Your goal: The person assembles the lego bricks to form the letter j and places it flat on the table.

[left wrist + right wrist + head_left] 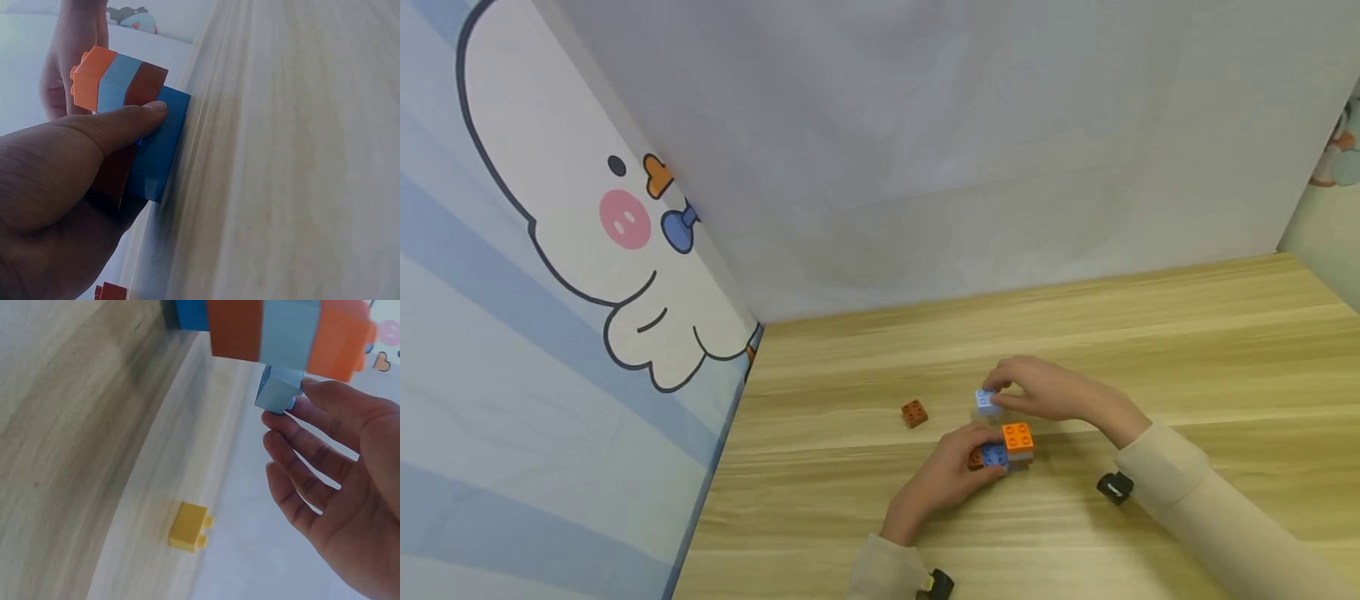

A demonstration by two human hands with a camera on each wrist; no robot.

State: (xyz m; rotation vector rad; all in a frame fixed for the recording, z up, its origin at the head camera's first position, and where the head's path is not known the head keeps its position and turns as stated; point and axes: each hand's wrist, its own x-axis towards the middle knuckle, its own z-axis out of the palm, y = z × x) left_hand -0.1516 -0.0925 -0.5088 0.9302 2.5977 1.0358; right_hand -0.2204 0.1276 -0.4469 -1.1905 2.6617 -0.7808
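Note:
My left hand point(956, 468) grips a small build of toy building bricks between thumb and fingers, low over the tabletop. In the left wrist view its bottom is a long blue brick point(164, 144), with the thumb lying along it. A brown brick point(147, 83), a light grey-blue brick point(119, 82) and an orange brick point(92, 78) are stacked at one end. A medium-blue brick point(994, 455) sits beside that stack. Just beyond the build, my right hand point(1047, 390) pinches a light blue brick point(986, 402) between thumb and index finger; the other fingers curve loosely.
A loose brown brick point(914, 413) lies on the wooden table point(820, 500), left of the light blue one. The right wrist view shows a yellow brick point(189, 527) on the table, hidden in the head view. A pale curtain point(1000, 167) closes off the back; a cartoon-printed panel point(572, 250) stands left.

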